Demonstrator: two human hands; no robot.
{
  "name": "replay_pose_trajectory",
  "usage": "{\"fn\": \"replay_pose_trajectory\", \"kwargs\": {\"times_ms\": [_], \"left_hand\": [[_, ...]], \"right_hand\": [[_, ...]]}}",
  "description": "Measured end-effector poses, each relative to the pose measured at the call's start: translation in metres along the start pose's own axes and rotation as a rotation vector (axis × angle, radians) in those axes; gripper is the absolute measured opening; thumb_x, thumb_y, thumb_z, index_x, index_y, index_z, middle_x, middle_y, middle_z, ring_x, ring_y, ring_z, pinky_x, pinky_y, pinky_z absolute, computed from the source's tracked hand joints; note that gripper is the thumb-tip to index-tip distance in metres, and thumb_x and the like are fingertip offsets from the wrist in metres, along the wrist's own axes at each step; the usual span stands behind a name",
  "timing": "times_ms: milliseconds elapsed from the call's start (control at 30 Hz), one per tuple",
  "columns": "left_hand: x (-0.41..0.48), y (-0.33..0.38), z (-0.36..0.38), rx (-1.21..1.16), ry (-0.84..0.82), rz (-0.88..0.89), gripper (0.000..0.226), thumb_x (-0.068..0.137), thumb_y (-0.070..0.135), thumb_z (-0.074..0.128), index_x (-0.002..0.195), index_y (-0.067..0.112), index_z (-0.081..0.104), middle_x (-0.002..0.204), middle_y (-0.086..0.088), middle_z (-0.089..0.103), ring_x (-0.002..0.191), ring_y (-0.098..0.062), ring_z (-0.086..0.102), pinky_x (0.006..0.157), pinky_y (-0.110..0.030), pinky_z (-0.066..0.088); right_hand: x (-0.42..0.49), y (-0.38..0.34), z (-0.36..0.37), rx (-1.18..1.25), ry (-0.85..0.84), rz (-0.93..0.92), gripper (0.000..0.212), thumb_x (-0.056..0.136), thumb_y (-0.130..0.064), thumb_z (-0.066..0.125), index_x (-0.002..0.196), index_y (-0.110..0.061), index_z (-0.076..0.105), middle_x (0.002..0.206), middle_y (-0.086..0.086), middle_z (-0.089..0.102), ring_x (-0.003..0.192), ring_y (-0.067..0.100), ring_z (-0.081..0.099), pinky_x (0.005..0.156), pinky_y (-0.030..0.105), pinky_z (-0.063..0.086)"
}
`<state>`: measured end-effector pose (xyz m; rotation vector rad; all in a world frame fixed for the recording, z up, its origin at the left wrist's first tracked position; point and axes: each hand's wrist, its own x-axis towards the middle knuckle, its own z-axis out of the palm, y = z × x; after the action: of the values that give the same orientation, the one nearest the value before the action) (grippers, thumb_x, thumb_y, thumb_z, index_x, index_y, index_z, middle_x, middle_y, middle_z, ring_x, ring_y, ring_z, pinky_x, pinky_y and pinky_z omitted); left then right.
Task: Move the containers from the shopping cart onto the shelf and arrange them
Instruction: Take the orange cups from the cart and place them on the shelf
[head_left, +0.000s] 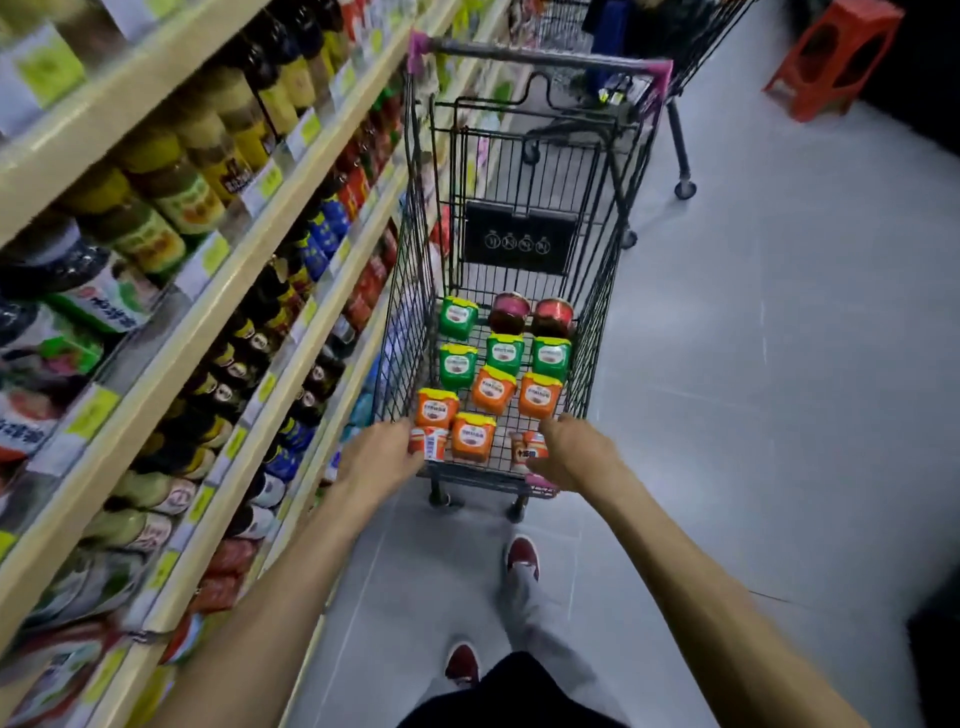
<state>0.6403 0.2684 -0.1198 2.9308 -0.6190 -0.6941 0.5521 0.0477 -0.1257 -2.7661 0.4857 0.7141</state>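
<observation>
The fingers of the left hand (382, 457) wrap a small red-and-white container (429, 443) at the near left corner of the shopping cart (597, 332); the right hand (566, 452) closes on a similar one (530, 449) at the near right. Both seem gripped, though blur hides the fingertips. To do it well, lift each straight up past the wire rim, then turn to the shelf (218, 291) at the frame's left. The orange containers (472, 436) and green ones (505, 353) stand upright, lids up, long axis vertical.
</observation>
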Motion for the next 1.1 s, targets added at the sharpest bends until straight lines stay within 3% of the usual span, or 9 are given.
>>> {"fn": "replay_pose_trajectory", "kwargs": {"times_ms": [200,400,667,833,967,1100], "left_hand": [[0.077,0.006,0.023,-0.064,-0.072,-0.107,0.024,0.093,0.028,0.059,0.109,0.010,0.061,0.102,-0.013,0.070,0.093,-0.031,0.066,0.064,-0.031,0.041],[0.154,-0.007,0.070,-0.133,-0.232,-0.147,0.037,0.081,0.039,0.059,0.107,0.014,0.063,0.101,-0.015,0.070,0.090,-0.035,0.067,0.076,-0.043,0.058],[0.206,-0.026,0.145,-0.456,-0.326,-0.320,0.042,0.080,0.019,0.078,0.119,0.006,0.068,0.114,-0.015,0.070,0.103,-0.033,0.068,0.080,-0.032,0.049],[0.231,-0.041,0.183,-0.545,-0.332,-0.445,0.078,0.075,0.024,0.083,0.139,0.006,0.042,0.129,-0.018,0.062,0.115,-0.037,0.061,0.094,-0.040,0.050],[0.241,-0.049,0.202,-0.539,-0.336,-0.476,0.075,0.078,0.018,0.083,0.138,0.001,0.041,0.134,-0.019,0.058,0.119,-0.036,0.059,0.089,-0.033,0.043],[0.248,-0.047,0.215,-0.565,-0.258,-0.603,0.082,0.072,0.021,0.089,0.132,0.002,0.037,0.134,-0.018,0.058,0.119,-0.036,0.059,0.092,-0.039,0.047]], "right_hand": [[0.082,0.011,0.006,0.029,-0.081,-0.066,0.044,0.092,-0.037,0.063,0.126,-0.011,0.053,0.125,0.015,0.059,0.112,0.034,0.059,0.089,0.047,0.055],[0.135,0.020,0.028,0.071,-0.193,-0.038,0.046,0.093,-0.029,0.062,0.132,-0.009,0.048,0.122,0.017,0.061,0.110,0.036,0.061,0.086,0.043,0.052],[0.193,0.032,0.098,0.366,-0.323,0.276,0.051,0.092,-0.039,0.067,0.129,-0.007,0.054,0.122,0.015,0.062,0.108,0.031,0.064,0.091,0.040,0.051],[0.228,0.036,0.144,0.434,-0.298,0.447,0.050,0.089,-0.029,0.072,0.128,-0.007,0.051,0.121,0.012,0.060,0.105,0.028,0.063,0.080,0.036,0.050],[0.245,0.041,0.180,0.575,-0.235,0.587,0.068,0.082,-0.036,0.079,0.134,-0.012,0.043,0.122,0.008,0.058,0.105,0.025,0.064,0.082,0.039,0.055],[0.244,0.038,0.203,0.759,-0.075,0.770,0.091,0.081,-0.044,0.078,0.144,-0.008,0.022,0.127,0.012,0.059,0.110,0.030,0.063,0.090,0.045,0.055]]}}
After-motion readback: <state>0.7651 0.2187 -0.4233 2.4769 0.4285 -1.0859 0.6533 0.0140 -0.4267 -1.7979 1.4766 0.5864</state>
